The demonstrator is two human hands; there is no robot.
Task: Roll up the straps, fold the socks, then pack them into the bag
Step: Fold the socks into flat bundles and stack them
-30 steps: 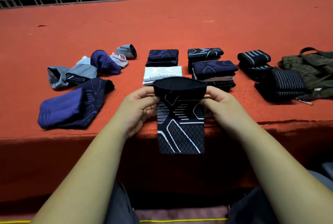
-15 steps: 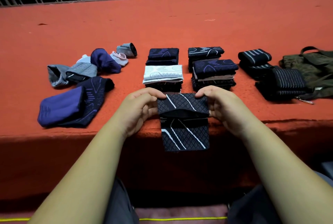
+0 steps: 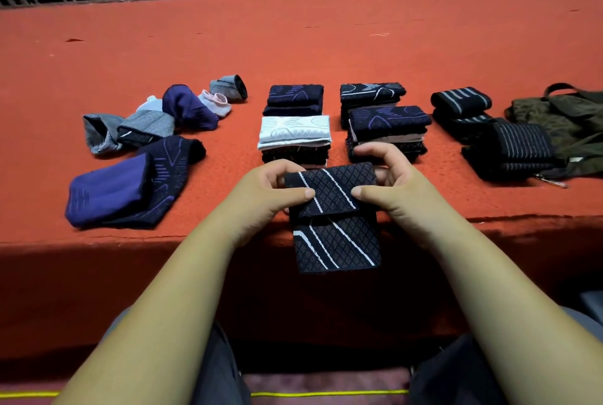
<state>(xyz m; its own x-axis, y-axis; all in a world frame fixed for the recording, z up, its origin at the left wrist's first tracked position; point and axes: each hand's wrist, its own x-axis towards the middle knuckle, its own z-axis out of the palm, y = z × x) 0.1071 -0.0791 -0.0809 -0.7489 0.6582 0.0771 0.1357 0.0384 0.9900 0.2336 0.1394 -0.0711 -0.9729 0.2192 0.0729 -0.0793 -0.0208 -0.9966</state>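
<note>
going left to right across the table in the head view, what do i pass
heap of loose socks → white-topped stack of folded socks → dark-topped stack of folded socks → rolled straps → green bag. The held sock overlaps the stacks, so it is left out.

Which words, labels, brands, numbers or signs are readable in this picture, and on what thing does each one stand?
No text is readable.
The black sock, pinched by the left hand and right hand, bears only white lines and diamonds.
The white folded sock, rolled straps and olive bag show no lettering.
</note>
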